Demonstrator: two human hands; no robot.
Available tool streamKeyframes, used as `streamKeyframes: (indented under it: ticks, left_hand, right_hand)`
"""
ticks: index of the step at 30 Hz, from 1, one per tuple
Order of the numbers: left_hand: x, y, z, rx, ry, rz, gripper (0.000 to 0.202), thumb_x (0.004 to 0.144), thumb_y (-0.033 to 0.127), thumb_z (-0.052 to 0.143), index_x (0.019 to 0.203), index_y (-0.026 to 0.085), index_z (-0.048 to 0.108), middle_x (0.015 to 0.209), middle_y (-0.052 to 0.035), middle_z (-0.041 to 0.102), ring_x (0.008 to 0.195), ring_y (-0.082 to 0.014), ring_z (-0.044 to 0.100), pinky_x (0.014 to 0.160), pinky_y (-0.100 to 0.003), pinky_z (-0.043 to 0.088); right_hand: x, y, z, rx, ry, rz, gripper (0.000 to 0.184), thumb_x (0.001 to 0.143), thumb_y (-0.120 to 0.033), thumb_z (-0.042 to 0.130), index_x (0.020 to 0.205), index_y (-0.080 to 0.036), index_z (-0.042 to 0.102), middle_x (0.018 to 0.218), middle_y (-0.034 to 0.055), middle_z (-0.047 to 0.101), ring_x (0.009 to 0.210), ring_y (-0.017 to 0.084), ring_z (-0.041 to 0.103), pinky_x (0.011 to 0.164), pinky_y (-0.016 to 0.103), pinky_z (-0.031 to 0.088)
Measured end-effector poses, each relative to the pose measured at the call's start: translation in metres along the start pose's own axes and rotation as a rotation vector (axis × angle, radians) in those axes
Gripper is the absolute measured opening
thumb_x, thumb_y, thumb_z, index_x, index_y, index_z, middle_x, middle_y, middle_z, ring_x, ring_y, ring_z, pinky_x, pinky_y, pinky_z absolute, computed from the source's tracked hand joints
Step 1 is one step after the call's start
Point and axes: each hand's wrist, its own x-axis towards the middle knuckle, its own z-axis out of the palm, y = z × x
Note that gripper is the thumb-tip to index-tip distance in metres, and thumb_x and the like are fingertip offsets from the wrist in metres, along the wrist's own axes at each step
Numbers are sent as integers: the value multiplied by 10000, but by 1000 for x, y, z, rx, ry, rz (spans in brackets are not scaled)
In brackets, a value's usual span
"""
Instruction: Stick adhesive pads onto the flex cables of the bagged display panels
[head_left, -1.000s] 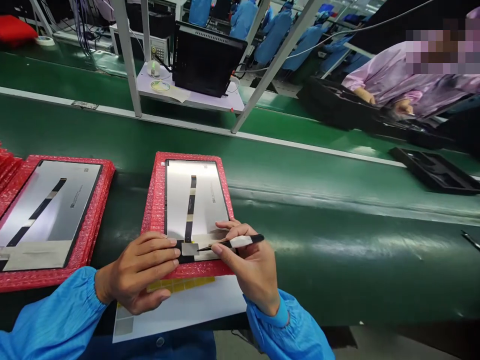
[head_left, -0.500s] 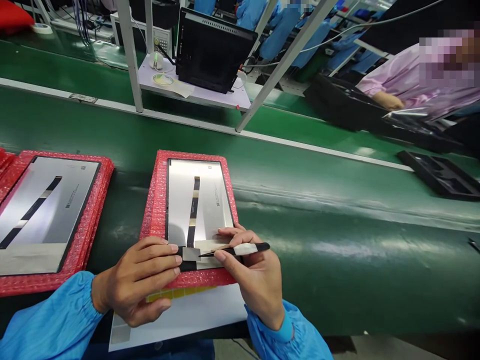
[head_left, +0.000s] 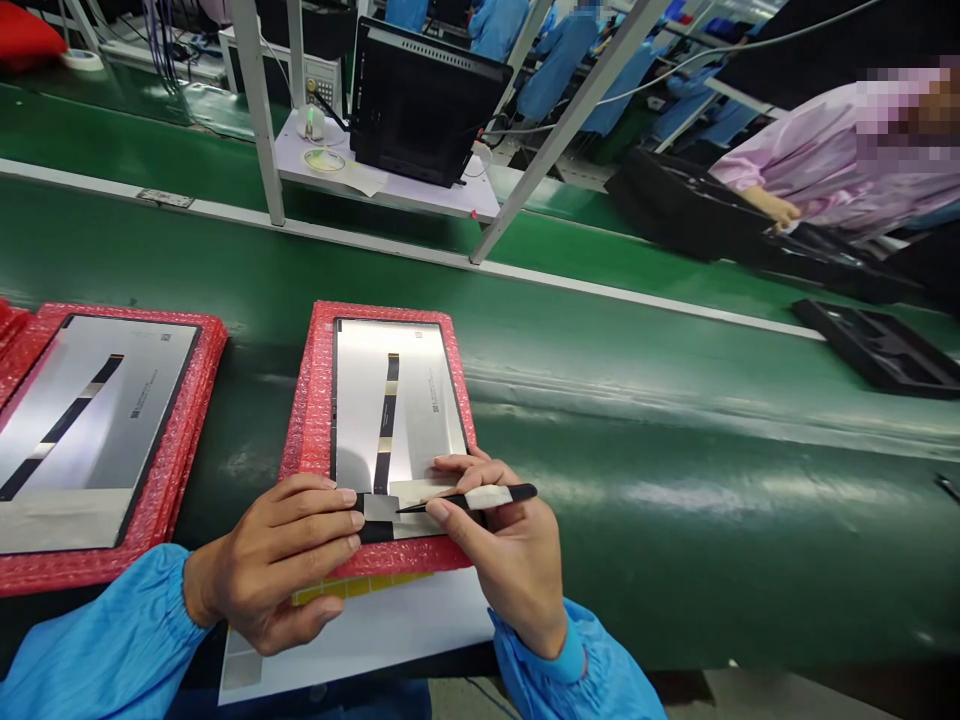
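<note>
Here, a flat silvery panel with a thin black border lies on red bubble wrap over the green surface; a black strip with 2 pale bands runs down to a grey patch. The left hand rests, fingers extended, at its lower left; the right hand pinches tweezers, tips at the patch. A black tray has moulded recesses. The panel's print is too small to read.
</note>
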Motion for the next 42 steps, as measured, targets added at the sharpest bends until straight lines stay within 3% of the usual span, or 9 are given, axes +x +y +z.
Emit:
streamKeyframes:
  ticks: [10, 23, 31, 42]
  left_hand:
    - [-1, 0, 1, -9, 4, -9, 369, 887, 239, 607, 1209, 82, 694, 1103, -165, 794, 1157, -304, 727, 957, -454, 626]
    - [-1, 1, 0, -28, 4, -12, 383, 895, 247, 614, 1232, 80, 689, 1099, -166, 793, 1167, -305, 719, 960, -447, 625]
    - [-4, 0, 2, 6, -74, 0, 436, 937, 334, 561, 1266, 70, 671, 1263, -210, 741, 1240, -324, 666, 990, -468, 575]
    - [-4, 2, 3, 9, -81, -27, 455, 932, 351, 586, 1292, 82, 659, 1277, -188, 740, 1216, -317, 649, 969, -448, 567]
  right_hand:
    - [0, 4, 0, -30, -1, -6, 221, 769, -240, 875, 791, -241, 656, 979, 81, 790, 1009, 301, 748, 929, 447, 566]
    - [1, 0, 0, -35, -6, 12, 209, 760, -254, 869, 767, -241, 660, 964, 91, 794, 993, 302, 757, 789, 392, 610]
    - [1, 1, 0, -32, -3, 16, 203, 762, -250, 865, 779, -241, 663, 979, 87, 793, 975, 288, 757, 798, 386, 609]
    - [1, 2, 1, -47, -9, 12, 205, 770, -244, 854, 779, -241, 650, 977, 87, 785, 974, 289, 755, 794, 384, 601]
